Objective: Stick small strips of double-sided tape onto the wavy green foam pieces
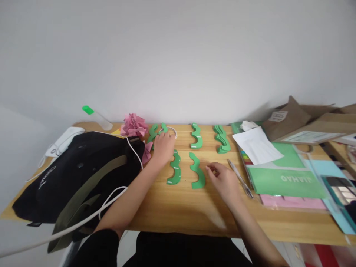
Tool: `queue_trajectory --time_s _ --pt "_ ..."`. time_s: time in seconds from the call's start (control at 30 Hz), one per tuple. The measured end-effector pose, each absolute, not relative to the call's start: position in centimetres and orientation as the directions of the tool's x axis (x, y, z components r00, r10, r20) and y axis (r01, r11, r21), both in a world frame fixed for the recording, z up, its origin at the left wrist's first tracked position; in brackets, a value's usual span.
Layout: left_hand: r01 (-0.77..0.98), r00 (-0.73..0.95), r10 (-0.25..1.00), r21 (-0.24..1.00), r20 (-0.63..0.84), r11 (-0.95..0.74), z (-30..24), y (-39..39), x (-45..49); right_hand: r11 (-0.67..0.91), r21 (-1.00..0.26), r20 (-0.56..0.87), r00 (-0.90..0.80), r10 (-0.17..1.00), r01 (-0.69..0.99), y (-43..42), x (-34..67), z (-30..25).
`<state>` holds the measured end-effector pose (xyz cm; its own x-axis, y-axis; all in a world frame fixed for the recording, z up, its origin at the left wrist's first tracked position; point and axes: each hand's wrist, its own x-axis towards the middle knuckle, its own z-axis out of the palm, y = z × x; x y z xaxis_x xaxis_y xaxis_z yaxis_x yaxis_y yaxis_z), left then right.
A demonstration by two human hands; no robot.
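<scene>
On the tabletop [155, 207], the bare piece [199, 174] shows no white tabs; the tabbed piece [177, 171] beside it does, so the work looks partway along. The right hand [224, 180], loosely curled, is just beside the bare piece, no held thing visible. The left hand [163, 147] bends over the back pieces [152, 133]; its grip is hidden, so I cannot tell. A green stack [221, 140] lies further back.

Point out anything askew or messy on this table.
The white sheet lies askew on the green packet, its edges out of line, with crumpled tissue at its far end. Nothing looks spilled.
</scene>
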<state>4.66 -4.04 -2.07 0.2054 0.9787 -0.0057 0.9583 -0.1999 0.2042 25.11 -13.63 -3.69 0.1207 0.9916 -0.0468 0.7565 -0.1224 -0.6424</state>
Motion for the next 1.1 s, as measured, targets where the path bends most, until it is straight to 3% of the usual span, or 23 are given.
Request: queue_trajectory --time_s 0.23,0.5,0.7,0.8,0.83,0.93,1.03,1.1 --pt "0.936 0.229 0.973 0.268 0.024 -0.227 -3.0 -1.7 5.3 -0.087 -0.629 -0.046 0.074 0.996 0.773 -13.6 25.1 -3.9" --pt "0.793 0.126 0.989 0.592 0.077 -0.148 -2.3 -0.7 3.6 -0.070 -0.606 -0.024 0.070 0.997 0.793 -13.6 25.5 -4.7" --pt "0.444 0.082 0.994 0.890 0.078 -0.106 0.3 -0.8 1.6 -0.065 -0.636 0.011 0.093 0.996 0.769 -13.4 26.0 -4.6" --pt "0.267 0.142 0.986 0.956 0.085 -0.121 1.7 -3.4 2.5 -0.041 -0.754 0.051 0.120 0.991 0.655 -13.4 25.6 -3.8" --pt "0.118 0.171 0.982 0.988 0.084 -0.105 2.0 -4.6 3.0 -0.021 -0.799 0.069 0.126 0.990 0.601 -13.4 25.3 -3.3" --pt "-0.113 0.284 0.957 0.993 0.051 -0.020 2.5 -8.4 5.0 0.095 -0.864 0.186 0.139 0.973 0.494 -13.5 24.6 -2.1" --pt "-0.169 0.458 0.889 0.982 -0.003 0.090 2.4 -11.5 6.0 0.240 -0.841 0.340 0.129 0.932 0.485 -13.7 24.4 -1.6" --pt "-0.200 0.515 0.857 0.970 -0.016 0.138 2.2 -13.0 5.9 0.288 -0.854 0.357 0.087 0.930 0.433 -13.7 24.6 -1.4"
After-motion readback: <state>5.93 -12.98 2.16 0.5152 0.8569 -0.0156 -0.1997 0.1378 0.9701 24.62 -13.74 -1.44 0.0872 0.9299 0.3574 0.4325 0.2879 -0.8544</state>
